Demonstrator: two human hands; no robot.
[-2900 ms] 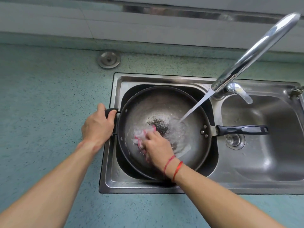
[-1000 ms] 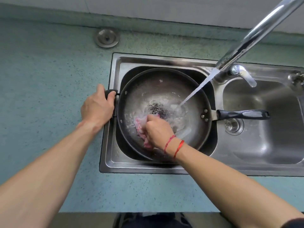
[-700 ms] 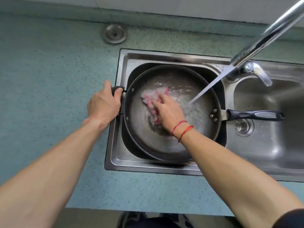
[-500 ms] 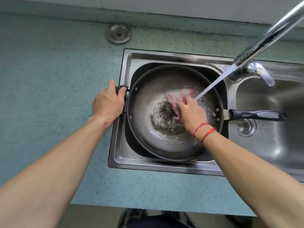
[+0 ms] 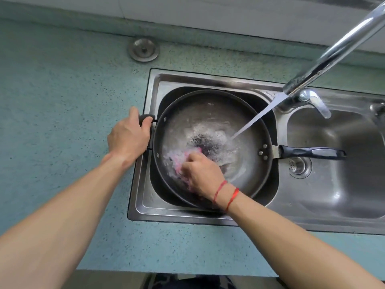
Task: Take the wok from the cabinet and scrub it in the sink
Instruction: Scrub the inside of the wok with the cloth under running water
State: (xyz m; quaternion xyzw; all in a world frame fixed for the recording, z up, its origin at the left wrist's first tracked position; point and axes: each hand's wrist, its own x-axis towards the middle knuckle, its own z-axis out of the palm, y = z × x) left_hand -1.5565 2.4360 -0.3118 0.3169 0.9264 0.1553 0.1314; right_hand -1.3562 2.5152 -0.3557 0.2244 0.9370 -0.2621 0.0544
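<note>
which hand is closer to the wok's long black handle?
Right. The right hand scrubs inside the wok with a pink cloth; the left hand grips the small helper handle on the side opposite the long handle.

Right hand (image 5: 203, 174) presses pink cloth (image 5: 180, 158) into wok (image 5: 245, 163); left hand (image 5: 128, 138) grips its side handle (image 5: 146, 117).

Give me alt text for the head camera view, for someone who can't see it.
Seen from above, a person's right hand scrubs a dark wok with a pink cloth in the left basin of a steel double sink, while the left hand has a grip on the wok's small side handle. Water from the faucet streams into the wok, whose long handle reaches over the right basin.
</note>
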